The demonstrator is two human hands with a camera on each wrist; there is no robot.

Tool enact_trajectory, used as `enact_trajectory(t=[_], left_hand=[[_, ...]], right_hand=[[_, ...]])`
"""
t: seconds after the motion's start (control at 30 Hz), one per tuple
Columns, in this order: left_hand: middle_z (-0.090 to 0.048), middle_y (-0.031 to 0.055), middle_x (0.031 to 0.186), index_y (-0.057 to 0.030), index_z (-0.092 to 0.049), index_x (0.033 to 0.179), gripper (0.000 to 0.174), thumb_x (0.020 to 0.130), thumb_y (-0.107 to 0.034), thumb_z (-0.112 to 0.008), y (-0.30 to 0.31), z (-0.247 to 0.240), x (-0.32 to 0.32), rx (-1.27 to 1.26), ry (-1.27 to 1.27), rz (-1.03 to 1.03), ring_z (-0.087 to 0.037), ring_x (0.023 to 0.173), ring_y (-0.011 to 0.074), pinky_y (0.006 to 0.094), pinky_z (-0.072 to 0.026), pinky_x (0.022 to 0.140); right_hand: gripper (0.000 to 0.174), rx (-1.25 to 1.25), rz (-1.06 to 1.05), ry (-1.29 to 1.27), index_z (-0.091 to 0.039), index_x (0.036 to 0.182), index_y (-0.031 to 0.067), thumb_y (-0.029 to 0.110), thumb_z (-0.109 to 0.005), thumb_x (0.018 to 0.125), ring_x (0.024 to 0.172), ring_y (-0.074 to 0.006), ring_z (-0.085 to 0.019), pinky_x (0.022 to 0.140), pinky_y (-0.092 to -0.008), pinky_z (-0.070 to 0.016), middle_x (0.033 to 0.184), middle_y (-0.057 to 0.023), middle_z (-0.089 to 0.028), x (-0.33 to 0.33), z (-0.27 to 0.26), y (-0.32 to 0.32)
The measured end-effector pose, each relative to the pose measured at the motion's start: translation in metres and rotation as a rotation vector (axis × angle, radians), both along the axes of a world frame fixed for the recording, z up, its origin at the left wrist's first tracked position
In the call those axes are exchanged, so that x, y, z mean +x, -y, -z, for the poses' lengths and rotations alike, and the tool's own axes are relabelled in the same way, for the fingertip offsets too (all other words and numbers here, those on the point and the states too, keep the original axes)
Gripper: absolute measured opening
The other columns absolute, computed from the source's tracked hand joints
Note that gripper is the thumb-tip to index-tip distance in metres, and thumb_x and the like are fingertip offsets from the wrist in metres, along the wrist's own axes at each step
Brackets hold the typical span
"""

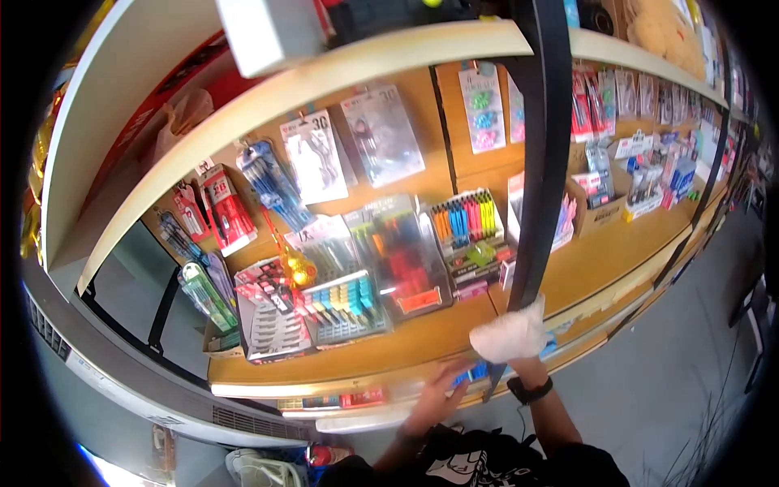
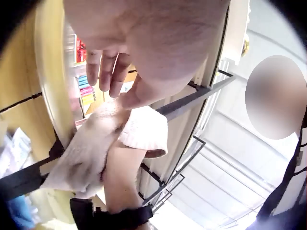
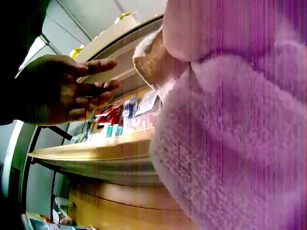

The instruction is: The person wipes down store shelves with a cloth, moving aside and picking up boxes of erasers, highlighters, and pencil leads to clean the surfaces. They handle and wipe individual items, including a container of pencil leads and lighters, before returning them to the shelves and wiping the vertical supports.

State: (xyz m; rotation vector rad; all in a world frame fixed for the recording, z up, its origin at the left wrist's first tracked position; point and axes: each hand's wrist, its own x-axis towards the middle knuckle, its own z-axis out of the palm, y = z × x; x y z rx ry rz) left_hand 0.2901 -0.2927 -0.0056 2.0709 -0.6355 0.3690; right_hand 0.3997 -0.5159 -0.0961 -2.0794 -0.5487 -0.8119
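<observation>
A fluffy white cloth (image 1: 511, 333) is bunched over my right hand (image 1: 529, 371), which grips it against the black shelf post (image 1: 531, 243). The cloth (image 2: 86, 148) covers most of that hand's fingers in the left wrist view. Close up and tinted purple, the same cloth (image 3: 230, 129) fills much of the right wrist view. My left hand (image 1: 438, 399) is held to the left of the cloth, in front of the shelf's front edge, with nothing in it. Its fingers (image 2: 108, 72) are loosely extended. A black watch (image 1: 531, 391) is on my right wrist.
The wooden shelf (image 1: 422, 337) bears a box of markers (image 1: 466, 219), a tray of colourful pens (image 1: 345, 304) and a clear display case (image 1: 402, 260). Carded goods (image 1: 316, 154) hang on the back panel. A lower shelf holds red boxes (image 1: 361, 398). Grey floor (image 1: 633, 349) lies to the right.
</observation>
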Motion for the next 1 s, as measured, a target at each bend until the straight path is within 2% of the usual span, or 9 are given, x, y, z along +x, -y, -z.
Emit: enact_trajectory(t=[0.07, 0.13, 0.17, 0.3, 0.43, 0.5, 0.6, 0.9, 1.0], left_hand=[[-0.059, 0.0151, 0.126, -0.0076, -0.060, 0.130, 0.040, 0.089, -0.006, -0.064, 0.001, -0.004, 0.007, 0.011, -0.051, 0.109, -0.055, 0.116, 0.0332, 0.0408, -0.0451, 0.098], [-0.058, 0.0150, 0.129, -0.0081, -0.058, 0.133, 0.042, 0.091, -0.007, -0.062, 0.002, -0.004, 0.016, 0.031, -0.105, 0.214, -0.054, 0.118, 0.0328, 0.0405, -0.0448, 0.099], [-0.056, 0.0153, 0.132, -0.0084, -0.056, 0.135, 0.042, 0.093, -0.006, -0.059, 0.002, -0.006, 0.023, 0.064, -0.017, 0.258, -0.054, 0.119, 0.0326, 0.0407, -0.0441, 0.101], [-0.058, 0.0142, 0.127, -0.0082, -0.056, 0.132, 0.041, 0.092, -0.002, -0.058, 0.015, -0.026, 0.040, -0.101, -0.043, 0.448, -0.055, 0.118, 0.0319, 0.0403, -0.0440, 0.101], [-0.062, 0.0140, 0.117, -0.0063, -0.060, 0.127, 0.035, 0.093, -0.002, -0.058, 0.014, -0.022, 0.053, -0.068, -0.042, 0.568, -0.061, 0.106, 0.0296, 0.0386, -0.0476, 0.091], [-0.065, 0.0143, 0.110, -0.0057, -0.061, 0.125, 0.032, 0.093, -0.002, -0.058, 0.009, -0.019, 0.052, 0.005, -0.101, 0.593, -0.063, 0.098, 0.0285, 0.0381, -0.0490, 0.085], [-0.066, 0.0140, 0.100, -0.0054, -0.062, 0.124, 0.030, 0.094, -0.004, -0.059, 0.011, -0.001, 0.054, -0.026, -0.034, 0.572, -0.064, 0.088, 0.0285, 0.0384, -0.0494, 0.079], [-0.067, 0.0155, 0.114, -0.0053, -0.059, 0.131, 0.033, 0.097, -0.005, -0.054, 0.045, -0.001, 0.045, -0.011, -0.058, 0.437, -0.066, 0.101, 0.0297, 0.0395, -0.0499, 0.086], [-0.067, 0.0148, 0.112, -0.0051, -0.056, 0.135, 0.037, 0.098, -0.006, -0.054, 0.081, -0.010, 0.038, -0.121, -0.173, 0.430, -0.064, 0.101, 0.0310, 0.0388, -0.0494, 0.088]], right_hand=[[0.058, 0.074, -0.025, -0.162, -0.056, 0.128, 0.0063, 0.028, -0.077, 0.079, 0.116, -0.0302, -0.056, 0.104, -0.0478, -0.0415, 0.121, -0.0157, -0.060, -0.003, 0.003, 0.007], [0.059, 0.055, 0.004, -0.172, -0.056, 0.129, 0.0062, 0.029, -0.077, 0.078, 0.117, -0.0309, -0.055, 0.104, -0.0484, -0.0412, 0.121, -0.0162, -0.059, -0.003, -0.007, 0.008], [0.060, 0.029, 0.031, -0.140, -0.056, 0.129, 0.0061, 0.030, -0.077, 0.078, 0.117, -0.0313, -0.055, 0.104, -0.0486, -0.0410, 0.122, -0.0165, -0.059, -0.002, -0.020, 0.006], [0.061, -0.049, 0.147, -0.028, -0.056, 0.129, 0.0058, 0.031, -0.077, 0.077, 0.118, -0.0327, -0.054, 0.104, -0.0497, -0.0404, 0.123, -0.0175, -0.058, -0.001, -0.067, -0.001], [0.063, -0.096, 0.226, -0.010, -0.056, 0.130, 0.0055, 0.032, -0.077, 0.077, 0.119, -0.0341, -0.053, 0.104, -0.0508, -0.0397, 0.125, -0.0184, -0.057, -0.002, -0.080, -0.005], [0.064, -0.120, 0.244, -0.044, -0.056, 0.130, 0.0054, 0.033, -0.077, 0.076, 0.119, -0.0348, -0.053, 0.104, -0.0513, -0.0394, 0.126, -0.0189, -0.057, -0.008, -0.076, -0.008], [0.065, -0.171, 0.271, -0.122, -0.055, 0.130, 0.0052, 0.034, -0.077, 0.076, 0.120, -0.0359, -0.052, 0.104, -0.0521, -0.0389, 0.127, -0.0197, -0.056, -0.024, -0.059, -0.009], [0.069, -0.230, 0.215, -0.225, -0.055, 0.131, 0.0046, 0.037, -0.077, 0.074, 0.122, -0.0391, -0.050, 0.104, -0.0545, -0.0374, 0.130, -0.0219, -0.054, -0.034, -0.026, 0.015], [0.071, -0.234, 0.195, -0.211, -0.055, 0.132, 0.0044, 0.039, -0.077, 0.074, 0.123, -0.0401, -0.049, 0.104, -0.0554, -0.0369, 0.131, -0.0226, -0.053, -0.029, -0.018, 0.041]])
